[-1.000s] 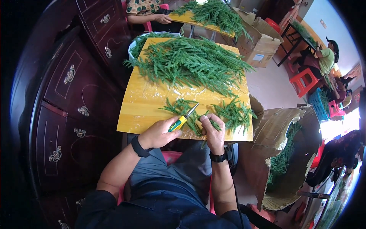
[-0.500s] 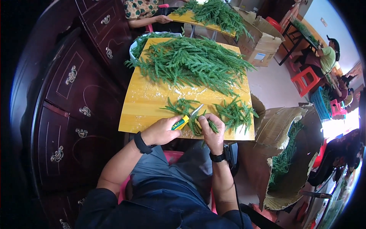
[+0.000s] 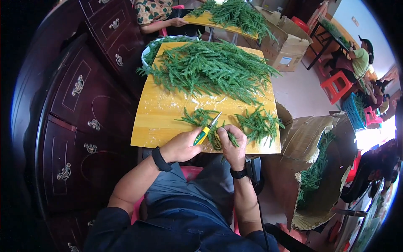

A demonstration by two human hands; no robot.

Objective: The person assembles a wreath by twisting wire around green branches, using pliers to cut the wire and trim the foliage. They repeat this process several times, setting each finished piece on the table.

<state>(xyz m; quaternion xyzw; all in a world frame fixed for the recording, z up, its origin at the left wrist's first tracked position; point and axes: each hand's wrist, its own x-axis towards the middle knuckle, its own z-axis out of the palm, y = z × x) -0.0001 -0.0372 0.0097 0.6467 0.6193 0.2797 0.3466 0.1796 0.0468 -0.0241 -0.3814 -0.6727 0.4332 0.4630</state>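
Observation:
My left hand (image 3: 181,145) is closed around a tool with a yellow and green handle (image 3: 202,135) and a narrow pointed metal end (image 3: 215,119). Whether it is a knife or slim pliers I cannot tell. The metal end points up and to the right, over the table. Just to its right, my right hand (image 3: 234,145) is closed on a small green artificial sprig (image 3: 232,138), pinched between thumb and fingers. Loose sprigs lie close by: one bunch (image 3: 199,115) beyond the tool and another (image 3: 258,125) to the right of my right hand.
A large heap of green sprigs (image 3: 210,69) covers the far half of the yellow table (image 3: 157,122). A torn cardboard box (image 3: 294,168) with greenery stands at right, dark drawers (image 3: 71,126) at left. Co-workers sit at the far table (image 3: 201,19) and at right.
The tool in my left hand has turned slightly more upright, and that hand has shifted a little to the right. My right hand has hardly moved and keeps its pinch on the sprig.

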